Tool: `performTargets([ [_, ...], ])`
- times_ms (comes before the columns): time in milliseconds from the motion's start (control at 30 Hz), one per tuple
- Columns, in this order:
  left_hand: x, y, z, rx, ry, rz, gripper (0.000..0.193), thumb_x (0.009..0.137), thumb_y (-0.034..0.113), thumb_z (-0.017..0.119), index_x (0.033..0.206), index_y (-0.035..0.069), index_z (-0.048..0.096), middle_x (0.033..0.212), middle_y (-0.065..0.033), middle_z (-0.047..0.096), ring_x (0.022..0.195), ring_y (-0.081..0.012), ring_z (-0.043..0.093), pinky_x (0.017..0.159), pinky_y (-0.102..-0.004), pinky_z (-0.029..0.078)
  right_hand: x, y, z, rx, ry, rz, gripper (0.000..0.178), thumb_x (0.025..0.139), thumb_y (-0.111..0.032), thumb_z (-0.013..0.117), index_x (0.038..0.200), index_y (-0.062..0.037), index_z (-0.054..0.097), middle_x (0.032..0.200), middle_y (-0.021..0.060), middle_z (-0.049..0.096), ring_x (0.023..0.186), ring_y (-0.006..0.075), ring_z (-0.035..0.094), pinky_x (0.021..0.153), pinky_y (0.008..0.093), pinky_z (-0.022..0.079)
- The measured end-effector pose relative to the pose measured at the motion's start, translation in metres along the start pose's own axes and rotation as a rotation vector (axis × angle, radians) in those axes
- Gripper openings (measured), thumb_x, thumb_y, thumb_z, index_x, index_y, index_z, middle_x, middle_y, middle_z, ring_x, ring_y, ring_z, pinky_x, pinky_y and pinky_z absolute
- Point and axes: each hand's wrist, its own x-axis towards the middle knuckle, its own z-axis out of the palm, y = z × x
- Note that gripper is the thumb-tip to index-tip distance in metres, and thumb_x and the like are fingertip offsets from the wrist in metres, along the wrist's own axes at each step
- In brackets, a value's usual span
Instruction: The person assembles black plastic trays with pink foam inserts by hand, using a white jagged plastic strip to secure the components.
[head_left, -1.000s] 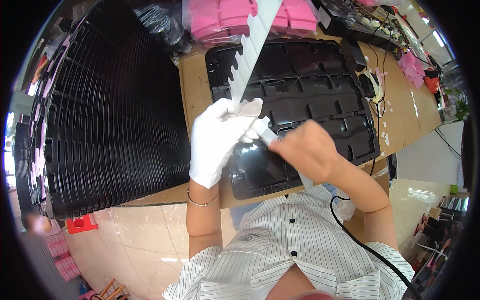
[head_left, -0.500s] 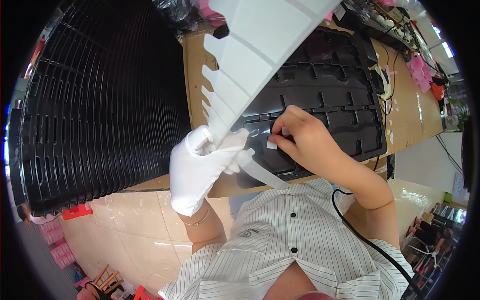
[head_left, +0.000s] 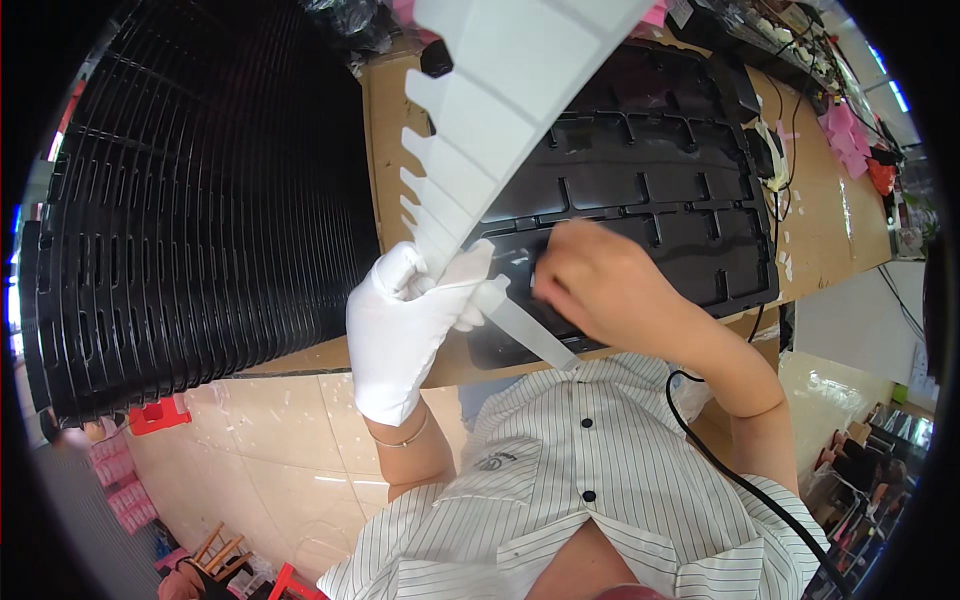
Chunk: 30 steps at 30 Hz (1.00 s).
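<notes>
My left hand [head_left: 393,325], in a white glove, is closed on a long pale strip [head_left: 500,110] with dividing lines across it and a notched left edge. The strip rises from my fingers toward the top of the view, and a narrower tail [head_left: 530,332] of similar material slants down from the hand toward my shirt. My bare right hand [head_left: 605,290] is over the near part of a black plastic tray [head_left: 600,190], fingers curled together and smeared by motion. Whatever its fingertips hold is too blurred to make out.
A tall stack of slotted black trays [head_left: 210,220] stands at the left on the brown tabletop [head_left: 835,225]. Cables and pink scraps [head_left: 845,140] lie at the right, by a dark rack of parts [head_left: 750,40]. A black cord [head_left: 760,495] passes along my right side.
My right hand has shifted slightly down and blurred; the small white piece between its fingertips no longer shows clearly. My left hand and the strip have moved a little.
</notes>
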Motion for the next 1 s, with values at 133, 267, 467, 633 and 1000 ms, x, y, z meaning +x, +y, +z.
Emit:
performTargets([
  [133,-0.003,-0.006,0.0,-0.005,0.066,0.058,0.02,0.081,0.005,0.074,0.097,-0.005,0.067,0.082,-0.0082,0.069,0.06,-0.0075,0.062,0.052,-0.0184,0.049,-0.015,-0.014,-0.027,0.522,-0.18,0.231,0.011,0.085,-0.003,0.065,0.083,-0.0053,0.054,0.083,0.0086,0.057,0.068,0.0107,0.052,0.058,0.0255,0.042],
  [267,-0.006,0.0,0.014,-0.029,-0.005,0.024,0.02,0.082,0.006,0.074,0.098,-0.005,0.067,0.08,-0.0091,0.07,0.061,-0.0092,0.064,0.053,-0.0193,0.05,-0.024,0.008,-0.032,1.341,0.008,0.656,0.015,0.086,-0.003,0.064,0.099,-0.0042,0.055,0.096,0.0101,0.066,0.07,0.0064,0.051,0.058,0.02,0.041],
  [467,-0.009,0.01,0.048,-0.028,-0.079,-0.068,0.023,0.084,0.009,0.073,0.1,-0.006,0.066,0.079,-0.0092,0.07,0.062,-0.0105,0.065,0.055,-0.0217,0.053,-0.012,-0.003,-0.038,1.278,0.04,0.688,0.012,0.088,-0.007,0.066,0.098,-0.0015,0.065,0.091,0.006,0.066,0.076,0.0078,0.056,0.067,0.0207,0.044],
  [633,-0.008,0.005,0.056,-0.054,-0.078,0.012,0.025,0.086,0.009,0.071,0.105,-0.005,0.064,0.083,-0.0081,0.069,0.066,-0.0113,0.066,0.056,-0.0223,0.053,-0.022,-0.005,-0.036,0.737,0.139,0.429,0.01,0.081,0.0,0.071,0.089,-0.0004,0.065,0.085,0.0034,0.061,0.076,0.0086,0.054,0.068,0.0222,0.044],
  [1000,-0.001,-0.002,0.064,0.041,-0.121,-0.001,0.024,0.086,0.01,0.07,0.105,-0.005,0.064,0.086,-0.011,0.071,0.067,-0.0123,0.067,0.06,-0.0216,0.053,-0.065,0.009,-0.04,-0.144,0.337,-0.513,0.022,0.071,-0.005,0.074,0.091,0.0027,0.069,0.082,0.008,0.06,0.066,0.0194,0.052,0.054,0.0302,0.042],
])
